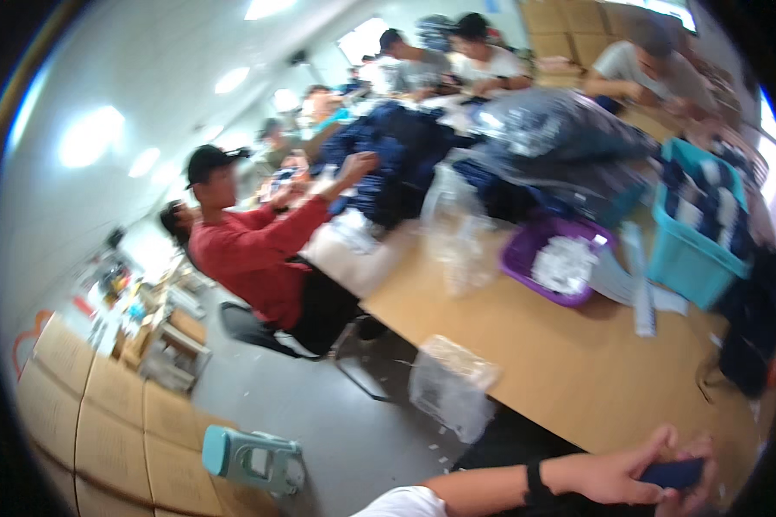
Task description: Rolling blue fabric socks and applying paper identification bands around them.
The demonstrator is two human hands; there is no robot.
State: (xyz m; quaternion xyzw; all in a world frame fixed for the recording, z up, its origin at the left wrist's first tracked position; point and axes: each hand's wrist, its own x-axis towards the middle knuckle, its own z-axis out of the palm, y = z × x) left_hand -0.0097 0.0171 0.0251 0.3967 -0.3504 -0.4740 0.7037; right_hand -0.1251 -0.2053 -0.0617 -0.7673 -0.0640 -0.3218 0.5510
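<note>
Low at the right, over the near part of the table, my left hand [608, 476] reaches in with a black band on its wrist. Its thumb and fingers close round a small dark blue flat piece [672, 473], possibly folded cloth; its exact kind is unclear. My right hand [697, 487] grips the same piece from the other side, partly cut off by the lower edge. Farther up the table stand a purple basin [516, 263] of small white pieces [564, 264] and a turquoise basket [690, 269] with dark and white cloth items.
White rulers [638, 284] lie between basin and basket. Clear plastic bags [457, 233] and dark garment heaps [388, 155] cover the far table. A person in red [254, 250] sits at the left; others work beyond. Cartons [112, 439] and a turquoise stool [252, 458] stand lower left.
</note>
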